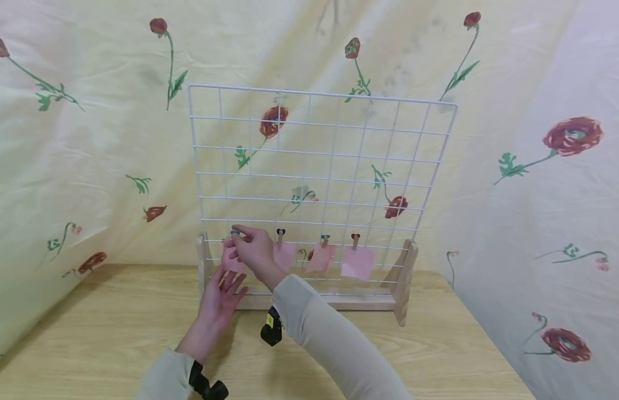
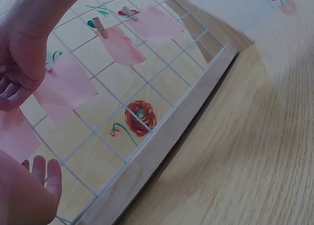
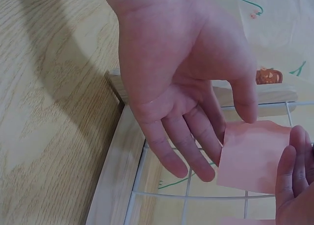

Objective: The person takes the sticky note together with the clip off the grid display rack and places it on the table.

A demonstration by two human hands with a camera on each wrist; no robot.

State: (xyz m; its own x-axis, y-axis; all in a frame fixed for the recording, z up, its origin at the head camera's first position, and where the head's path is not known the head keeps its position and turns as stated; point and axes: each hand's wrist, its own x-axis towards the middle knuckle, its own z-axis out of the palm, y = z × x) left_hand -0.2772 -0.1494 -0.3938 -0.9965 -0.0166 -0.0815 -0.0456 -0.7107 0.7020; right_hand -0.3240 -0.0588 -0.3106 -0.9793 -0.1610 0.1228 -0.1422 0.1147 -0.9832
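At the lower left of a white wire grid [image 1: 314,150], a pink paper square [image 3: 252,156] lies against the wires. My left hand [image 1: 221,300] pinches its lower edge between thumb and index finger, the other fingers spread. Above it, my right hand [image 1: 259,253] pinches a small clothespin [image 1: 234,232] with a bluish top at the paper's upper edge; the fingers hide most of the clothespin. To the right hang pink papers [image 1: 359,263], each under a small wooden clothespin [image 1: 356,240] with a heart-shaped top, dark, green or red.
A wooden stand [image 1: 314,303] holds the grid upright on a wood-grain table [image 1: 464,344]. Behind it hangs a pale cloth [image 1: 114,139] printed with red flowers. Black cameras are strapped at both wrists.
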